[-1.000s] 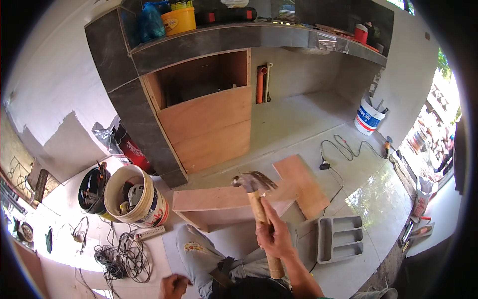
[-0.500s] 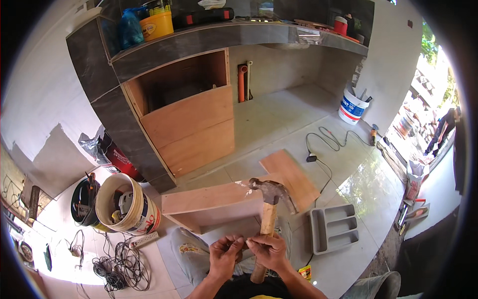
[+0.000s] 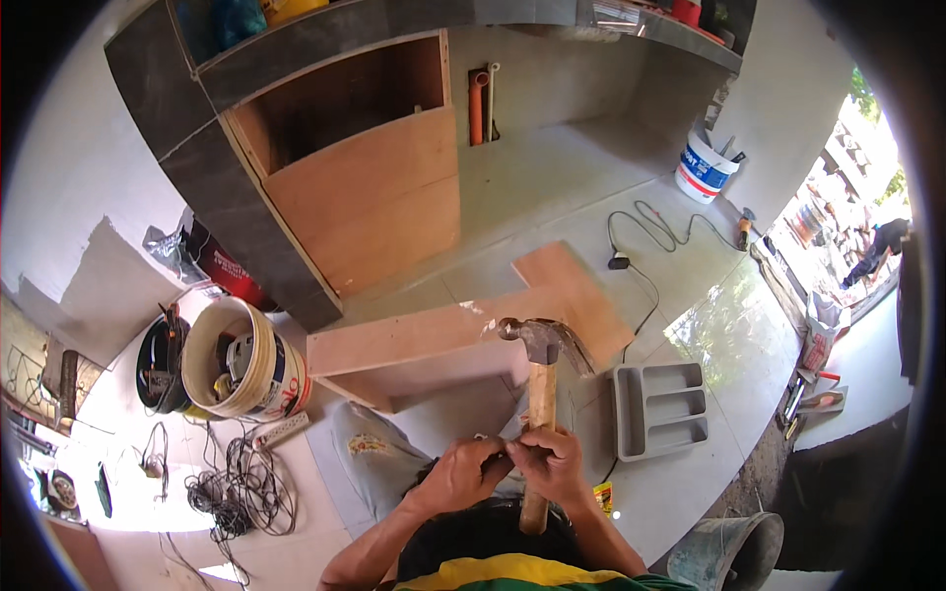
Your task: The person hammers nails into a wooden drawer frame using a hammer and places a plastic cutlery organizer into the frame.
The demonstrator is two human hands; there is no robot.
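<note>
My right hand (image 3: 554,465) is closed around the wooden handle of a claw hammer (image 3: 542,396), held upright with its metal head at the top. My left hand (image 3: 456,478) is beside it, fingertips pinched together and meeting the right fingertips. Whatever lies between those fingertips is too small to make out. Just beyond my hands, an open wooden box frame (image 3: 404,338) rests at my legs, its long pale board on top. A flat wooden board (image 3: 581,295) lies on the floor behind its right end.
A grey cutlery tray (image 3: 629,414) lies to the right. On the left stand a tool-filled bucket (image 3: 251,350), a power strip (image 3: 282,430) and tangled black cables (image 3: 251,488). A plywood-fronted cabinet (image 3: 365,192) is ahead. A white bucket (image 3: 706,169) stands far right, a grey bucket (image 3: 724,547) near right.
The view has tilted downward, so the cabinet and floor things sit higher in the picture. The hammer stands straighter in my right hand. Both hands remain together at the fingertips.
</note>
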